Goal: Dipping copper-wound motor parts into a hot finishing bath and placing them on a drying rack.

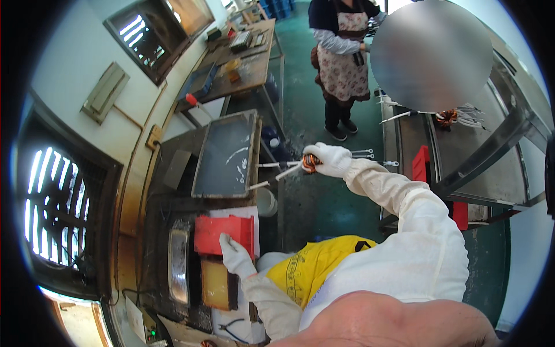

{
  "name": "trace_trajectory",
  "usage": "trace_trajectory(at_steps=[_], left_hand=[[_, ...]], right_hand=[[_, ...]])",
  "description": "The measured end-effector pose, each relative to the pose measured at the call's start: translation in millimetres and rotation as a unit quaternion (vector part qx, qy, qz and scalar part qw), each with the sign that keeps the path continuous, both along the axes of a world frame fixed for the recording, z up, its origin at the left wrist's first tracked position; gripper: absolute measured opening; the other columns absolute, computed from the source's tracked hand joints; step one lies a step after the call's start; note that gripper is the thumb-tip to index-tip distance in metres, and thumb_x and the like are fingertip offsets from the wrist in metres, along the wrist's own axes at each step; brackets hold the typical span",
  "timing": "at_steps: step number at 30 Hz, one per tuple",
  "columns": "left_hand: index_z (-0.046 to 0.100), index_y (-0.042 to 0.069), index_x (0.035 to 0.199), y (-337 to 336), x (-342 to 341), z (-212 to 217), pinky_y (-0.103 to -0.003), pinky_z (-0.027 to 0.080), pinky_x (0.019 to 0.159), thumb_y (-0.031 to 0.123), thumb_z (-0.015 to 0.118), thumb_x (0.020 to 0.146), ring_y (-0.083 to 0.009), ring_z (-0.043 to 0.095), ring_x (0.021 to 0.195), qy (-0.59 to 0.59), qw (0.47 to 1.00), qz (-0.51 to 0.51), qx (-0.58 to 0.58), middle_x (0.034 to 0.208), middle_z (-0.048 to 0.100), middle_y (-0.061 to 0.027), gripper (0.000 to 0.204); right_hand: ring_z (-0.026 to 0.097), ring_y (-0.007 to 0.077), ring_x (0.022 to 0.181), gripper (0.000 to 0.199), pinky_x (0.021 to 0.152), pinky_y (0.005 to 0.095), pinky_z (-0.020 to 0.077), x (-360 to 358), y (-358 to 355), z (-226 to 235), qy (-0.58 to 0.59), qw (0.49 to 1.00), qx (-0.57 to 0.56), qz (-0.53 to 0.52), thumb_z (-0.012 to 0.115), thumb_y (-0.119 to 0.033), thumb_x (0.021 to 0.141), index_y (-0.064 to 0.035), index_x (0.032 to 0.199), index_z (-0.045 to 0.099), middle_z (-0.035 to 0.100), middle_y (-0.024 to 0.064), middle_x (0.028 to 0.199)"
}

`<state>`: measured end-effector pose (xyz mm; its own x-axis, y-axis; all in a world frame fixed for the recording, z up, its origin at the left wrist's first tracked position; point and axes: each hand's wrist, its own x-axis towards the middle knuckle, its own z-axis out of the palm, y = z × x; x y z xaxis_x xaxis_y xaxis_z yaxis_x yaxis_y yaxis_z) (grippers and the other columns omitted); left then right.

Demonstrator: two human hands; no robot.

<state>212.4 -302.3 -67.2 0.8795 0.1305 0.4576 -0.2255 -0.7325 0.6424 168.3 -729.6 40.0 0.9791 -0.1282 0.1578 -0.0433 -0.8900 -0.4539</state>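
Observation:
My right hand (334,159), in a white glove, is stretched out over the green floor. Its fingers close around a copper-wire coil (311,163). White-sleeved leads (288,172) reach left from the coil, and several leads with ring terminals show beyond the hand on the right. Lower on the left bench, my left hand (236,258), also white-gloved, grips the near edge of a red plastic box (217,236). White paper (254,215) lies under the box.
A grey-surfaced rectangular tray (224,156) stands beyond the red box. Beside the box are a shallow pan of yellowish liquid (215,284), a shiny metal trough (179,266) and pliers (232,331). Another person (344,63) stands ahead; another coil (446,118) lies on the right bench.

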Motion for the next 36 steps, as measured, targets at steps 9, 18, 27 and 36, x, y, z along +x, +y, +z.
trace_trajectory(at_steps=[9,18,27,36], left_hand=[[0.060,0.001,0.130,-6,4,8,-0.038,0.056,0.092,0.012,0.054,0.102,-0.0306,0.071,0.105,0.027,0.999,-0.043,0.005,0.115,0.072,-0.0186,0.032],[0.057,0.000,0.134,-1,7,5,-0.033,0.054,0.096,0.011,0.053,0.103,-0.0280,0.069,0.111,0.051,0.998,-0.045,-0.016,0.124,0.069,-0.0192,0.034],[0.060,-0.002,0.135,-25,-16,187,-0.035,0.051,0.103,-0.002,0.049,0.101,-0.0243,0.064,0.116,0.029,0.910,-0.313,-0.271,0.130,0.065,-0.0152,0.035],[0.046,-0.013,0.142,0,-63,373,-0.042,0.049,0.106,0.002,0.035,0.098,-0.0321,0.064,0.120,-0.299,0.841,-0.394,-0.217,0.141,0.055,-0.0289,0.048]], right_hand=[[0.068,0.0325,0.091,0.033,0.077,0.0451,0.0548,-75,-64,15,-0.017,0.994,-0.109,-0.025,0.073,-0.029,0.084,-0.0193,0.114,0.062,0.064,0.0095,0.100],[0.068,0.0284,0.091,0.030,0.084,0.0418,0.0521,-140,-155,38,-0.010,0.942,-0.321,-0.093,0.071,-0.020,0.079,-0.0196,0.108,0.066,0.066,0.0061,0.094],[0.063,0.0287,0.115,0.035,0.096,0.0468,0.0488,-161,-222,115,0.224,0.806,-0.371,-0.403,0.073,-0.028,0.085,-0.0245,0.119,0.065,0.066,0.0063,0.118],[0.050,0.0359,0.136,0.042,0.115,0.0665,0.0249,-204,-299,94,0.192,0.724,-0.256,-0.611,0.048,-0.045,0.100,-0.0318,0.139,0.056,0.056,0.0122,0.141]])
